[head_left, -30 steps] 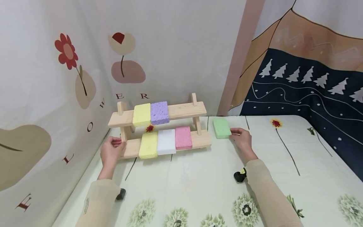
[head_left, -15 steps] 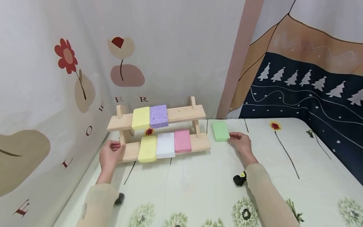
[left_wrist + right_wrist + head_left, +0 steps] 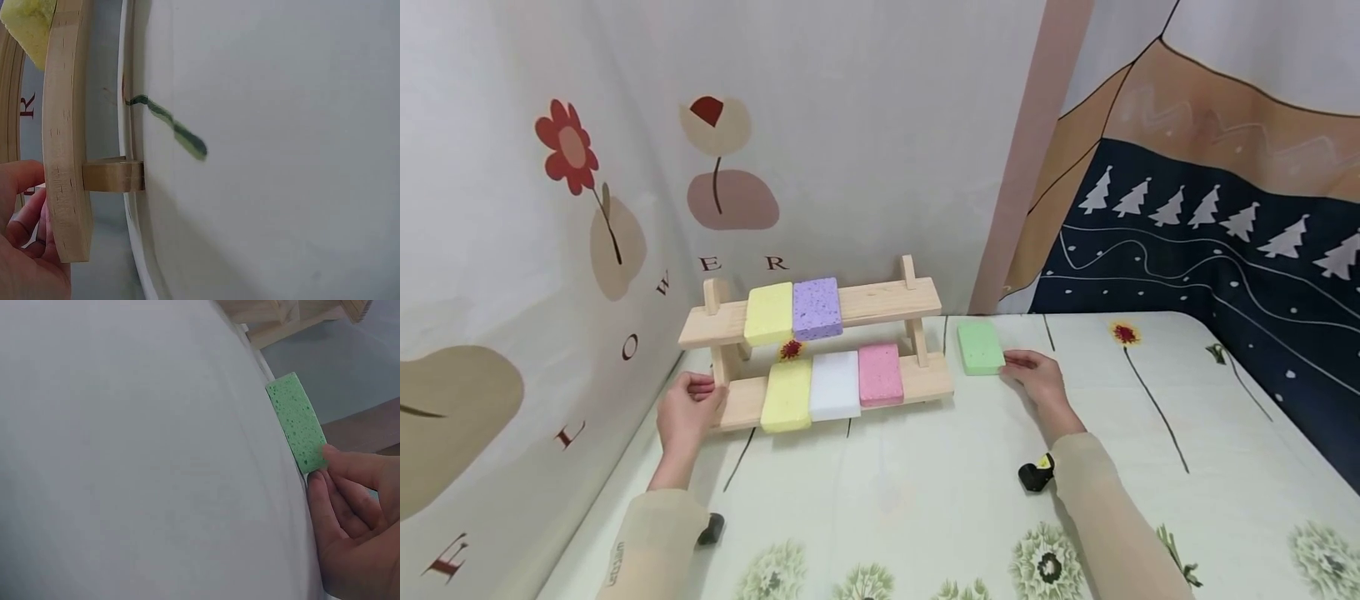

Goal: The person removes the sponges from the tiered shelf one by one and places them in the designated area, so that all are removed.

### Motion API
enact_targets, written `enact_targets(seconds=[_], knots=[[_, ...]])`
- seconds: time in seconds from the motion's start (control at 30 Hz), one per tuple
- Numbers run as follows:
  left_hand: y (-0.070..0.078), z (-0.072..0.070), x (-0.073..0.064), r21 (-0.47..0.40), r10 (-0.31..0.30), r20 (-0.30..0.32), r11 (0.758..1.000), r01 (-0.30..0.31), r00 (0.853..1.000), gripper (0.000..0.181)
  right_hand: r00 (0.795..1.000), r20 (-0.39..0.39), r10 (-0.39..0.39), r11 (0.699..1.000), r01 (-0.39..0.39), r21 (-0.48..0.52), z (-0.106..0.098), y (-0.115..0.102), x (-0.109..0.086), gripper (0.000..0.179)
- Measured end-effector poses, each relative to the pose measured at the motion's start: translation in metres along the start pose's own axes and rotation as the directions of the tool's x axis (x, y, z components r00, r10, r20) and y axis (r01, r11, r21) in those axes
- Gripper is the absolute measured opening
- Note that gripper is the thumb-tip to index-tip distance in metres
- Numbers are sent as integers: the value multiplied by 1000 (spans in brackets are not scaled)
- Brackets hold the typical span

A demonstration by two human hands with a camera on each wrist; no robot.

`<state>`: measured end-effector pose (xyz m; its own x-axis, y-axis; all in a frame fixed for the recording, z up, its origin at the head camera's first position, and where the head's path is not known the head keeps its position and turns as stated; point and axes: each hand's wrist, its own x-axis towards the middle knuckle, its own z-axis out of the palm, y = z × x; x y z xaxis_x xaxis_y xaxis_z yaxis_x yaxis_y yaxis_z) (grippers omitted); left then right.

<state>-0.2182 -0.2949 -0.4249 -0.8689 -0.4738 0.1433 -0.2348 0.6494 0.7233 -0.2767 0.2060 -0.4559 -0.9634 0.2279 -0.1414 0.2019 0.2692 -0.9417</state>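
A two-tier wooden rack (image 3: 891, 302) stands at the back left. My left hand (image 3: 688, 408) grips the left end of its lower plank (image 3: 65, 137), with fingers on the plank's far side in the left wrist view. On the upper tier lie a yellow sponge (image 3: 770, 313) and a purple sponge (image 3: 817, 307). The lower tier bears another yellow sponge (image 3: 787, 395), a white one (image 3: 835, 385) and a pink one (image 3: 881, 374), side by side. Right of the rack, a green sponge (image 3: 980, 347) lies on the table; my right hand (image 3: 1037, 385) pinches its right edge between thumb and fingers.
The table (image 3: 880, 483) wears a flower-printed cloth. Printed curtains (image 3: 865, 150) hang close behind and to the left of the rack. Under each forearm a small black object (image 3: 1036, 477) shows beside the sleeve.
The head view has tilted slightly, so everything sits a little lower in it. Both hands, the rack and the green sponge keep their places.
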Motion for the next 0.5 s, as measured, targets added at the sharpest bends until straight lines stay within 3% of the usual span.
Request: enact_targets(seconds=[0.23, 0.5], knots=[[1, -2, 0, -7, 10, -2, 1000, -10, 1000, 29, 997, 45, 65, 980, -72, 186, -5, -7, -4, 42], [2, -2, -2, -13, 9, 5, 1000, -9, 1000, 28, 999, 11, 41, 990, -42, 135, -6, -21, -17, 40]])
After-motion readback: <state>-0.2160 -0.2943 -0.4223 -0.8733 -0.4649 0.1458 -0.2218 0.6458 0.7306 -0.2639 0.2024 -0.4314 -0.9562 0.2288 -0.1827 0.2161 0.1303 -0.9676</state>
